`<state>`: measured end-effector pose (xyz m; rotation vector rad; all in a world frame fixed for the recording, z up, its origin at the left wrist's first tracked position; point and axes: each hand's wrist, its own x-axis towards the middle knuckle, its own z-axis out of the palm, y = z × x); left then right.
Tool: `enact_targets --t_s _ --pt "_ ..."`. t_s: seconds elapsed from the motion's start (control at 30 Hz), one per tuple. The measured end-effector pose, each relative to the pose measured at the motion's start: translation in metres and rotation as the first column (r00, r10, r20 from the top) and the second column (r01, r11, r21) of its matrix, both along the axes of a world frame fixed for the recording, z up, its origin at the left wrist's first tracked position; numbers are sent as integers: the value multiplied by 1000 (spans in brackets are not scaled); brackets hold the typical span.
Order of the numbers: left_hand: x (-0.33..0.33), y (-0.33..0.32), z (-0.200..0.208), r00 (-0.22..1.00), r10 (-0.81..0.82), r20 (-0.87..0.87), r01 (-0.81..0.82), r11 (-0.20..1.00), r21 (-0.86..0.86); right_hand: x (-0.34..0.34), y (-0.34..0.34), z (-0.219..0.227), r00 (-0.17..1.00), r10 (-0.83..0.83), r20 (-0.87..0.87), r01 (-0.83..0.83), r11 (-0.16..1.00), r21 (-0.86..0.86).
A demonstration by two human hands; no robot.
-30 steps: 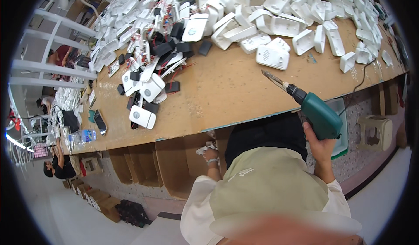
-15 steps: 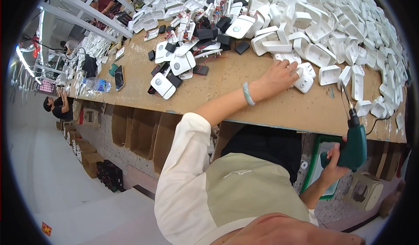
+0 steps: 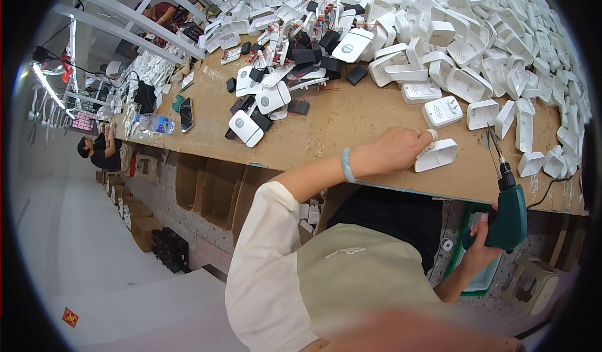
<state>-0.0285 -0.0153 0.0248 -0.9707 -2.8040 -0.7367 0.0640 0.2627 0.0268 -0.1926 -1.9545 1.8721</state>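
while left hand (image 3: 400, 149) grips casing (image 3: 438, 156) (white) | right hand (image 3: 480, 250) holds green tool (image 3: 510, 217)

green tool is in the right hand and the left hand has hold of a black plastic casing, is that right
Not quite: the casing in the left hand is white, not black, as the head view shows. The green tool is indeed in the right hand.
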Motion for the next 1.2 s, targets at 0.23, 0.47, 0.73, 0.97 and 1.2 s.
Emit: enact_targets --t_s 0.23,0.47,0.73,0.97,1.2 --pt "24 -30 39 766 596 239 -639 747 184 3 11 -8 1000 14 -11 -14 1000 4" --pt "-8 -236 18 127 954 -271 -908 222 355 -9 8 -3 1000 14 7 -14 1000 8" --pt "-31 -203 41 338 773 -537 -652 604 459 -1 7 -1 999 49 -3 -49 999 -6" --pt "38 -67 6 638 706 -307 -569 701 430 8 20 -12 995 25 99 -24 1000 -8" --pt "54 5 -22 849 441 -292 -326 871 369 10 11 -3 994 74 84 -69 996 -56"
